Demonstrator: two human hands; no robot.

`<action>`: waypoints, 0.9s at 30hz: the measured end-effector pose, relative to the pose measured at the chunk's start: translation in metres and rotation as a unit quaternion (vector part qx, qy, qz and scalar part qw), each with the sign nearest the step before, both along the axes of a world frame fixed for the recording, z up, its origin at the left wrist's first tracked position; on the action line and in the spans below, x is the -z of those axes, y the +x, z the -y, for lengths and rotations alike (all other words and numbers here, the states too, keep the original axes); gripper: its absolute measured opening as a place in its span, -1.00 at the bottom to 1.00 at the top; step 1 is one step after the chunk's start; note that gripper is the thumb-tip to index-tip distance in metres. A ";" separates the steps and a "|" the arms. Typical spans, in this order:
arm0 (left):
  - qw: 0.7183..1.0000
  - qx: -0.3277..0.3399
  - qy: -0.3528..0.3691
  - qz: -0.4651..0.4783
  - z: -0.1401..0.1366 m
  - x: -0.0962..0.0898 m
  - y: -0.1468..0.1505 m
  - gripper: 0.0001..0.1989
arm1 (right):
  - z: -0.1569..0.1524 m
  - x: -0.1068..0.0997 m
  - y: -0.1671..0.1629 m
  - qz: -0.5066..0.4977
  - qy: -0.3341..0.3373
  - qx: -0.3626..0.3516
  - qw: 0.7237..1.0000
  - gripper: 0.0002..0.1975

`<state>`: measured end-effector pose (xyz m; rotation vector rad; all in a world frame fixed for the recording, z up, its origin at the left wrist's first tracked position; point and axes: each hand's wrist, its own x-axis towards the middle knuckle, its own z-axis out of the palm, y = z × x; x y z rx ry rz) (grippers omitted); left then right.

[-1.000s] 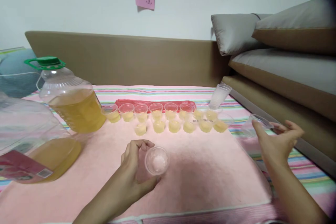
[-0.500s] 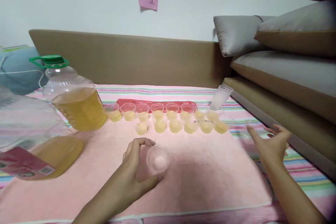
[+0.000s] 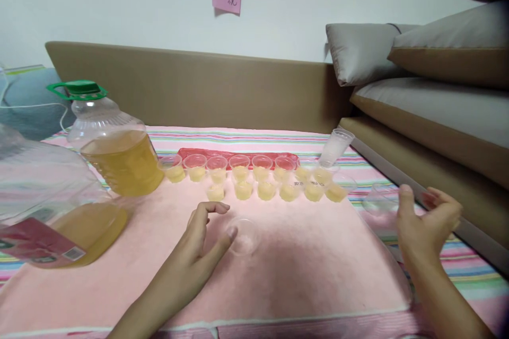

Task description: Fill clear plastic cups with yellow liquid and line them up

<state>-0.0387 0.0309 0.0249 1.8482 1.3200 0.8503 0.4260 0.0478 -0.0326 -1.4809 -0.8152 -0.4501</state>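
A small clear plastic cup [image 3: 245, 241] without any yellow liquid visible stands on the pink towel [image 3: 310, 275]. My left hand [image 3: 202, 246] is beside it on the left, fingers apart, its thumb overlapping the cup's rim in view; whether they touch I cannot tell. Off to the right, my right hand [image 3: 427, 222] is raised with thumb and fingers apart, and I see nothing in it. Just left of that hand lies a clear plastic vessel [image 3: 377, 202], partly blurred. Two rows of clear cups [image 3: 265, 189] with pale yellow liquid line the towel's far side.
Two big clear jugs of yellow liquid, a green-capped one [image 3: 119, 161] and a nearer one [image 3: 85, 233], stand at left. A red plastic packet [image 3: 230, 156] lies behind the cups. A stack of nested cups [image 3: 336, 147] leans at the back right, near grey cushions [image 3: 445, 95].
My left thumb has moved up towards the fingers, from in front of the empty cup to its rim. My right hand has shifted right, away from the clear vessel.
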 end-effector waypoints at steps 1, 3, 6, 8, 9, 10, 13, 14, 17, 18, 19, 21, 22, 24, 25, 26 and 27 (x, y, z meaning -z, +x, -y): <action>1.000 -0.005 0.013 0.013 -0.001 -0.002 0.000 -0.67 | 0.004 -0.008 -0.014 0.004 0.018 -0.009 1.000 -0.45; 0.999 -0.011 0.039 0.024 -0.003 -0.007 -0.001 -0.69 | 0.011 -0.020 -0.052 0.008 0.034 -0.063 0.997 -0.55; 0.997 -0.030 0.071 -0.013 -0.007 -0.013 -0.006 -0.61 | 0.022 -0.025 -0.121 0.000 0.011 -0.214 0.977 -0.61; 0.992 -0.044 0.096 -0.063 -0.009 -0.013 -0.012 -0.62 | 0.030 -0.021 -0.166 -0.002 -0.046 -0.327 0.944 -0.71; 0.989 -0.052 0.107 -0.088 -0.010 -0.012 -0.015 -0.65 | 0.033 -0.017 -0.185 -0.005 -0.083 -0.411 0.908 -0.73; 0.986 -0.059 0.112 -0.111 -0.011 -0.010 -0.017 -0.67 | 0.037 -0.013 -0.202 -0.001 -0.119 -0.471 0.874 -0.69; 0.978 -0.077 0.096 -0.167 -0.013 -0.007 -0.022 -0.70 | 0.043 -0.002 -0.235 0.020 -0.182 -0.525 0.831 -0.34; 0.977 -0.078 0.087 -0.181 -0.012 -0.007 -0.022 -0.70 | 0.044 0.000 -0.241 0.031 -0.187 -0.525 0.829 -0.25; 0.975 -0.068 0.076 -0.196 -0.009 -0.010 -0.019 -0.69 | 0.042 0.004 -0.247 0.057 -0.194 -0.534 0.821 -0.19; 0.975 -0.066 0.075 -0.198 -0.009 -0.011 -0.018 -0.69 | 0.041 0.005 -0.247 0.058 -0.197 -0.535 0.819 -0.20; 0.975 -0.065 0.073 -0.200 -0.008 -0.012 -0.017 -0.69 | 0.040 0.005 -0.247 0.053 -0.197 -0.534 0.820 -0.21; 0.974 -0.063 0.069 -0.206 -0.007 -0.013 -0.016 -0.69 | 0.039 0.004 -0.247 0.036 -0.199 -0.534 0.821 -0.22; 0.974 -0.059 0.066 -0.208 -0.006 -0.013 -0.016 -0.70 | 0.039 0.004 -0.247 0.028 -0.198 -0.536 0.821 -0.23; 0.975 -0.054 0.058 -0.209 -0.006 -0.013 -0.015 -0.71 | 0.039 0.004 -0.248 0.015 -0.197 -0.540 0.818 -0.25; 0.975 -0.051 0.055 -0.208 -0.006 -0.013 -0.015 -0.70 | 0.040 0.004 -0.249 0.011 -0.197 -0.543 0.816 -0.26; 0.975 -0.050 0.053 -0.208 -0.006 -0.013 -0.014 -0.70 | 0.040 0.004 -0.250 0.007 -0.198 -0.545 0.815 -0.27; 0.976 -0.048 0.051 -0.207 -0.006 -0.013 -0.014 -0.69 | 0.040 0.004 -0.250 0.002 -0.196 -0.545 0.815 -0.28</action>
